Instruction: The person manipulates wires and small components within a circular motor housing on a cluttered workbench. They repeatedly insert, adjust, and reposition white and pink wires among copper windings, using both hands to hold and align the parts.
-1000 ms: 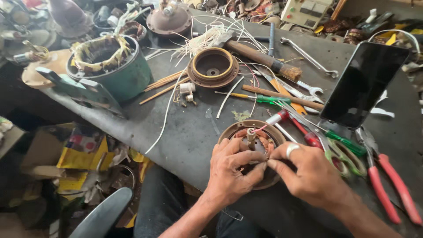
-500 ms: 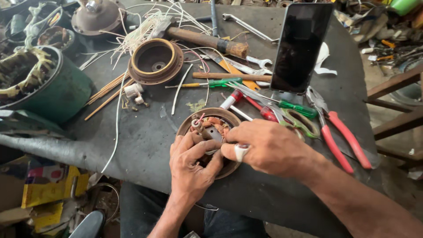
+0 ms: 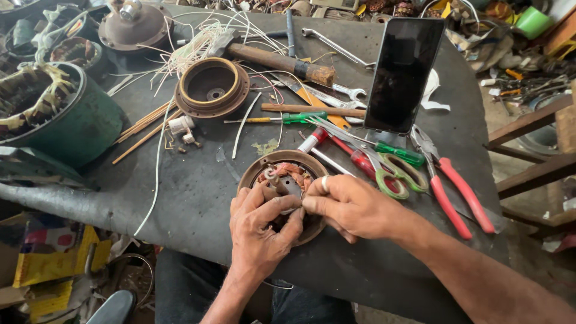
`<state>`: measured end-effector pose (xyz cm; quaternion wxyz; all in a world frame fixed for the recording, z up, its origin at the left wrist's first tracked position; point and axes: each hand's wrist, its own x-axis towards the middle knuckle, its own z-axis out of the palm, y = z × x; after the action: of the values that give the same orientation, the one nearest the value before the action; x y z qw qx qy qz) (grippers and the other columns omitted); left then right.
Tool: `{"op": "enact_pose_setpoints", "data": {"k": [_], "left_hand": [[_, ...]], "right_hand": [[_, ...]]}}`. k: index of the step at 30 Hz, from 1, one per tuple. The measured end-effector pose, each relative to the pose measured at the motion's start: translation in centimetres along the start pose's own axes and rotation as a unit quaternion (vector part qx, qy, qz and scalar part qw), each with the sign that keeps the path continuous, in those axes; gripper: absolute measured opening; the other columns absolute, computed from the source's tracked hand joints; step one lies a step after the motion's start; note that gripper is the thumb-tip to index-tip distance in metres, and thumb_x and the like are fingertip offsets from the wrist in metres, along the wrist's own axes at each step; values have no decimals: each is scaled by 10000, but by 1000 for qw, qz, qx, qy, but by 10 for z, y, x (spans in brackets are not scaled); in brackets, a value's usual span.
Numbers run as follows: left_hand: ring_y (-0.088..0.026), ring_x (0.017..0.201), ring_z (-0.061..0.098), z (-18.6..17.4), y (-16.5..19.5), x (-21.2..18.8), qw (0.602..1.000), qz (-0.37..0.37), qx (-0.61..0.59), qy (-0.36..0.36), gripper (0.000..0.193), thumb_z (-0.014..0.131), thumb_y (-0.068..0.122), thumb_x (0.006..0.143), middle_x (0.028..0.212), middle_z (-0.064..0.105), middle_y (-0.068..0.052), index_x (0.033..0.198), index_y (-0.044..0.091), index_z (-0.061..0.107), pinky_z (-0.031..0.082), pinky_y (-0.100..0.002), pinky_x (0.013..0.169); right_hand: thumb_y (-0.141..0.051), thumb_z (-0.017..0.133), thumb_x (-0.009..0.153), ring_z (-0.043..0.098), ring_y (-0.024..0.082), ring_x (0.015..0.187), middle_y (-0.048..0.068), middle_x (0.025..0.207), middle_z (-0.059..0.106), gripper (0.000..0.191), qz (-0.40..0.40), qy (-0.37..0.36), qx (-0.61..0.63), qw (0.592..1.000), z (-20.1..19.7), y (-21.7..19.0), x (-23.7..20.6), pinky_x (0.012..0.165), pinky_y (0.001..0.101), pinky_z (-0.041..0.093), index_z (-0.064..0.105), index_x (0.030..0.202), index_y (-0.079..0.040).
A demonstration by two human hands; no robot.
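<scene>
Just below the middle of the frame, a round motor part [image 3: 282, 180] with copper windings lies flat on the dark worktop [image 3: 198, 198], its open face up. Both hands meet over its centre. The left hand [image 3: 261, 225] comes from below, its grip closed on the metal hub. The right hand [image 3: 351, 207] reaches in from the right, fingertips pinched at the same spot. Red-handled pliers [image 3: 453, 189] lie just right.

Your left hand [image 3: 259, 231] and right hand [image 3: 351, 207] hide much of the round brown copper-wound motor stator [image 3: 282, 174]; its centre stays unseen.
</scene>
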<state>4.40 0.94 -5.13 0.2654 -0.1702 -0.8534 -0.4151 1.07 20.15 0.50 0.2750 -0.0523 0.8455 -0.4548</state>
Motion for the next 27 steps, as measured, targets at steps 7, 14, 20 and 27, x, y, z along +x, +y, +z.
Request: {"op": "enact_pose_setpoints", "data": {"k": [7,14,20,27], "left_hand": [[-203,831,559,3,1,2,1000,-17,-5,14,171,817,188,722,802,596,18,892,173,801,432,-365,786],[-196,832,558,3,2,1,1000,-21,-7,10,167,818,196,729,786,580,24,894,173,805,429,-358,788],[-190,796,556,0,3,-2,1000,-13,-3,9,173,816,199,712,799,608,32,885,188,810,422,-363,769],[-188,795,564,3,0,0,999,-17,-2,32,182,818,203,707,801,606,37,889,193,811,419,-355,748]], "right_hand": [[-193,691,924,743,270,798,90,965,747,189,-466,168,-249,832,-17,5,-7,661,347,572,723,1038,-45],[-187,702,919,718,281,808,93,956,715,177,-486,197,-273,806,-5,14,-6,706,377,571,697,1013,-37],[-167,696,988,591,356,549,203,693,646,154,3,26,75,997,5,7,3,523,392,466,752,1003,-25],[-144,683,899,724,283,731,88,895,735,222,-429,191,-247,848,-13,1,-4,600,358,548,738,1088,-41]]}}
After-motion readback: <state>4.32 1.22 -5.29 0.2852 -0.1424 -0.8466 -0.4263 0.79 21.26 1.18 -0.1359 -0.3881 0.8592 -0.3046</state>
